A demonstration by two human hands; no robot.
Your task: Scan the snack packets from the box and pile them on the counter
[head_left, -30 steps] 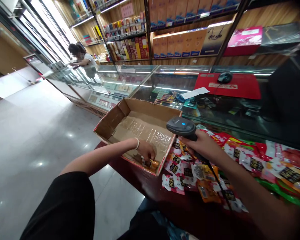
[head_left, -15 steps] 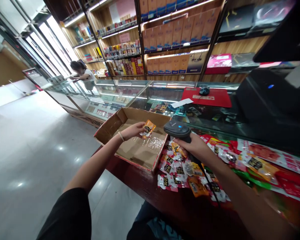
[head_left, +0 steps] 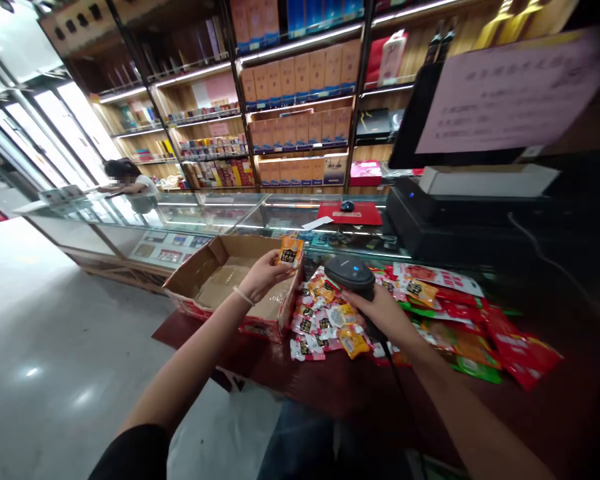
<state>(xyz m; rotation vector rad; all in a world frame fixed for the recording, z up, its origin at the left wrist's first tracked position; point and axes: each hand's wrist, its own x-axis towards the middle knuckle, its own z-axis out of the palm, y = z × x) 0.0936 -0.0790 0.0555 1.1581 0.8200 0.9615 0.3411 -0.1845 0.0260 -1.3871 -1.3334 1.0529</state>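
Over the right side of an open cardboard box (head_left: 215, 267), my left hand (head_left: 266, 277) pinches a small orange snack packet (head_left: 291, 250) with a dark label. My right hand (head_left: 375, 307) is wrapped round the handle of a black barcode scanner (head_left: 351, 273) with a blue light on top; its cable hangs down. The scanner's head is close to the packet but apart from it. Below and around the scanner, several small pink-white and orange snack packets (head_left: 325, 323) lie in a heap. Larger red and green snack bags (head_left: 520, 347) lie to the right. Inside the box, bare brown cardboard and clear tape show.
A glass display counter (head_left: 200, 212) runs behind the box, with a red mat (head_left: 365, 213) and a mouse (head_left: 347, 206) on it. A dark monitor with a pink paper sheet (head_left: 505, 97) stands at right. A person (head_left: 135, 187) leans on the far counter.
My view has tilted up and turned right. My left hand has brought the packet from over the box's middle toward the scanner, now more upright. The scanner stays in my right hand.
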